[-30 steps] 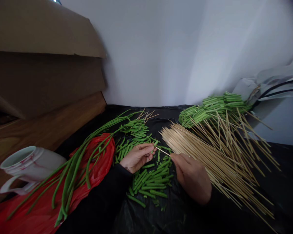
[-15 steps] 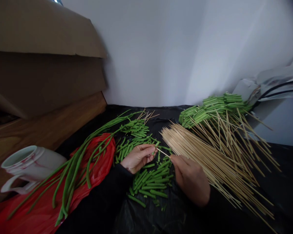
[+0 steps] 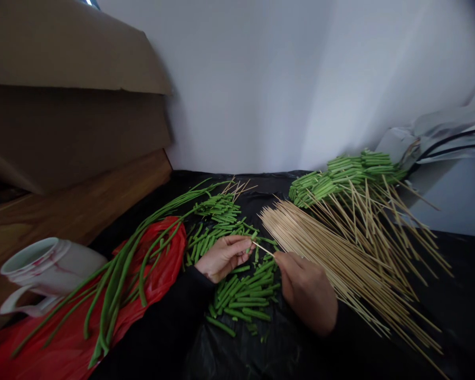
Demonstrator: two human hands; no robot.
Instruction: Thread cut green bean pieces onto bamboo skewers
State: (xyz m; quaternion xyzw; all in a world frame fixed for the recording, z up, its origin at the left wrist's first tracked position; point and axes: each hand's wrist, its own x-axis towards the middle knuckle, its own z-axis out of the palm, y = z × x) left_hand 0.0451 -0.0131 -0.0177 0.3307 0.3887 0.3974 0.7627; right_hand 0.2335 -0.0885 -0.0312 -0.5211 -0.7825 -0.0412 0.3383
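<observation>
Between thumb and fingers my left hand (image 3: 226,256) pinches a short green bean piece (image 3: 254,236). My right hand (image 3: 306,290) is closed around a thin wooden skewer (image 3: 264,247), whose tip meets the bean at my left fingertips. Whether the tip has pierced the bean is hidden by the fingers. Below and behind my hands lie loose cut bean pieces (image 3: 247,298). Close by on the right is a thick bundle of bare skewers (image 3: 332,253). Skewers threaded with rows of beans (image 3: 344,174) are stacked at the back right.
Long uncut beans (image 3: 116,285) lie across a red plastic bag (image 3: 164,274) at left. A white pitcher (image 3: 55,266) stands beside them. A cardboard box (image 3: 75,105) rises at the back left. Black plastic sheeting (image 3: 241,359) covers the work surface before a pale wall (image 3: 261,84).
My hands keep nearly the same hold on the bean piece and the skewer. The whole view has shifted very slightly; nothing else has visibly moved.
</observation>
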